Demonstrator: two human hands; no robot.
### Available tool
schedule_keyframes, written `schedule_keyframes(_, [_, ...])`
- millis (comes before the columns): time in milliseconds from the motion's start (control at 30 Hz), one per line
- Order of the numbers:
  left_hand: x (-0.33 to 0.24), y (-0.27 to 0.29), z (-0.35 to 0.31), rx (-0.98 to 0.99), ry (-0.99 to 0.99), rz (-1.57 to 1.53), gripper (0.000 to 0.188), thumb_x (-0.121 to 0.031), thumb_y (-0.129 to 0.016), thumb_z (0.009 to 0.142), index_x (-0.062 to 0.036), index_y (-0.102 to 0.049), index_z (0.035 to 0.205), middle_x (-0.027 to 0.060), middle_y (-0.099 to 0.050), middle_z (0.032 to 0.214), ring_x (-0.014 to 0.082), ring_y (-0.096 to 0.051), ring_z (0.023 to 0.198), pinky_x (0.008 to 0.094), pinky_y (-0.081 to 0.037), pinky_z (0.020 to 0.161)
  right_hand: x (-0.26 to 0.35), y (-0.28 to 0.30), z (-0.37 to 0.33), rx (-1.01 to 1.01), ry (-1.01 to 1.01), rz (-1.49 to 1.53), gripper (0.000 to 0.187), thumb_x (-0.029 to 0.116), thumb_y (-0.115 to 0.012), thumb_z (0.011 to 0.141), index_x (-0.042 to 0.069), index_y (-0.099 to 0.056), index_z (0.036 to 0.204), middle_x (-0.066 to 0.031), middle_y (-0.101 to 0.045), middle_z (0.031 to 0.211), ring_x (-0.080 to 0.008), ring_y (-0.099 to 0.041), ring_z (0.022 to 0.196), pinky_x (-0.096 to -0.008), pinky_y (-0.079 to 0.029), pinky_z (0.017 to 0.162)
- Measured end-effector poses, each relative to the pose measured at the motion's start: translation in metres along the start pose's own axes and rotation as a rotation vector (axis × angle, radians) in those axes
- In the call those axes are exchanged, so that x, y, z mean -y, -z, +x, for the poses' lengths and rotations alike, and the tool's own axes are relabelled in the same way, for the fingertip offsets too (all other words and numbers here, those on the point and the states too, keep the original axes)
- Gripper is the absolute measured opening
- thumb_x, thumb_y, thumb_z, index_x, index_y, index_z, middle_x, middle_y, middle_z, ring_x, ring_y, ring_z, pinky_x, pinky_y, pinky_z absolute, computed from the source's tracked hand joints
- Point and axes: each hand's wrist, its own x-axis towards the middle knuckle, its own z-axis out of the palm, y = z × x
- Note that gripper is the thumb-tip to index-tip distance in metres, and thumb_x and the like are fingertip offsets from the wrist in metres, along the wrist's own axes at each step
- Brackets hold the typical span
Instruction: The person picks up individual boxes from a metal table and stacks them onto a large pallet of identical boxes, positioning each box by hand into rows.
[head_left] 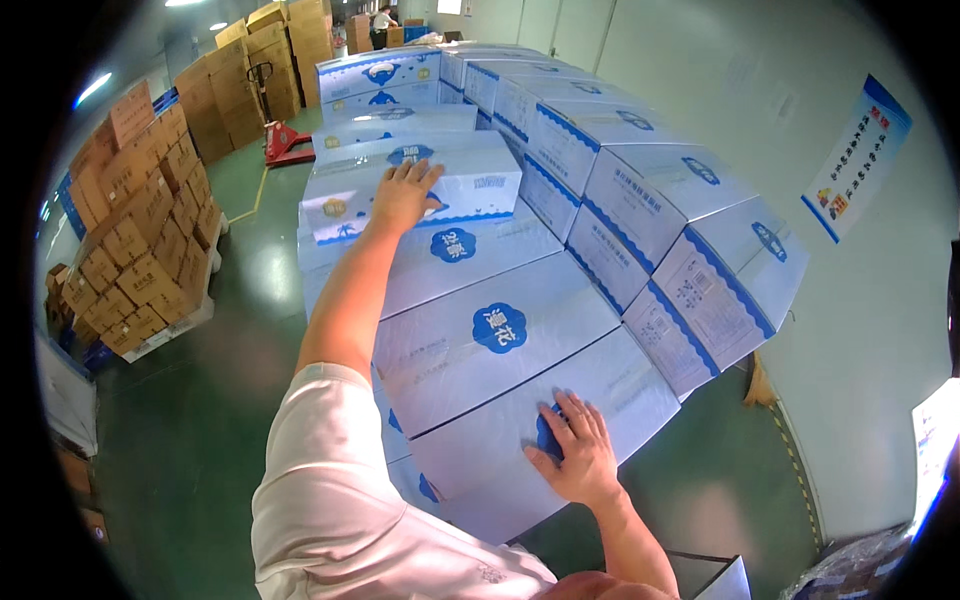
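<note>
My left hand [404, 195] lies with spread fingers on the near top edge of a white and blue carton [470, 178], which stands a layer above the cartons before it. Flat on the nearest white carton [620, 385] rests my right hand [576, 448], its fingers stretched over part of the blue printed badge. Between the two hands, another white carton [450, 345] shows its whole blue badge. Neither hand is wrapped round anything.
Higher rows of the same cartons [640, 190] run along the pale wall at right. Brown boxes [150, 240] are stacked on a pallet at left. A red pallet jack [287, 145] stands farther back, near tall brown cartons [225, 95]. A person [381, 27] is in the distance.
</note>
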Motion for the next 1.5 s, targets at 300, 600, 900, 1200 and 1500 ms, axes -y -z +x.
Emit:
schedule_keyframes(300, [-0.002,-0.043,0.052,0.102,0.285,0.146,0.074,-0.045,-0.073,0.079,-0.0207,-0.042,0.142,0.015,-0.047,0.142,0.0405,-0.046,0.128,0.0503,-0.038,0.102,0.002,-0.001,-0.003,-0.046,-0.033,-0.037,0.055,0.042,-0.066,0.085,0.009,-0.058,0.128,-0.0168,-0.05,0.14,-0.0352,-0.045,0.132,-0.0499,-0.032,0.11])
schedule_keyframes(600, [0.011,-0.088,0.086,0.079,0.361,0.295,0.059,-0.034,-0.063,0.088,-0.0184,-0.042,0.141,0.0195,-0.046,0.143,0.0455,-0.045,0.126,0.055,-0.035,0.101,0.001,-0.001,0.005,-0.012,-0.081,-0.04,0.054,0.042,-0.068,0.084,0.011,-0.06,0.127,-0.0148,-0.053,0.138,-0.0342,-0.048,0.13,-0.0504,-0.034,0.109])
schedule_keyframes(900, [0.029,-0.119,0.119,0.09,0.429,0.331,0.048,-0.026,-0.052,0.095,-0.0184,-0.042,0.141,0.0213,-0.049,0.139,0.0456,-0.047,0.123,0.0563,-0.033,0.101,0.003,0.0,0.014,0.028,-0.106,-0.033,0.059,0.04,-0.075,0.076,0.01,-0.061,0.125,-0.0148,-0.053,0.137,-0.0351,-0.049,0.128,-0.0527,-0.037,0.106])
schedule_keyframes(1200, [0.027,-0.132,0.133,0.157,0.374,0.374,0.053,-0.027,-0.047,0.099,-0.0207,-0.032,0.15,0.0218,-0.038,0.149,0.0444,-0.038,0.134,0.0553,-0.023,0.113,0.0,0.002,0.019,0.096,-0.171,-0.04,0.058,0.044,-0.075,0.076,0.013,-0.063,0.124,-0.011,-0.055,0.135,-0.0302,-0.05,0.128,-0.0493,-0.038,0.106])
schedule_keyframes(1500, [0.073,-0.123,0.086,-0.062,0.013,0.085,0.051,-0.024,-0.064,0.086,-0.0123,-0.051,0.134,0.0141,-0.049,0.138,0.0312,-0.04,0.134,0.0442,-0.031,0.11,-0.001,-0.002,0.025,0.043,-0.091,-0.043,0.058,0.04,-0.076,0.071,0.009,-0.065,0.118,-0.0148,-0.057,0.131,-0.0344,-0.054,0.121,-0.0503,-0.039,0.101])
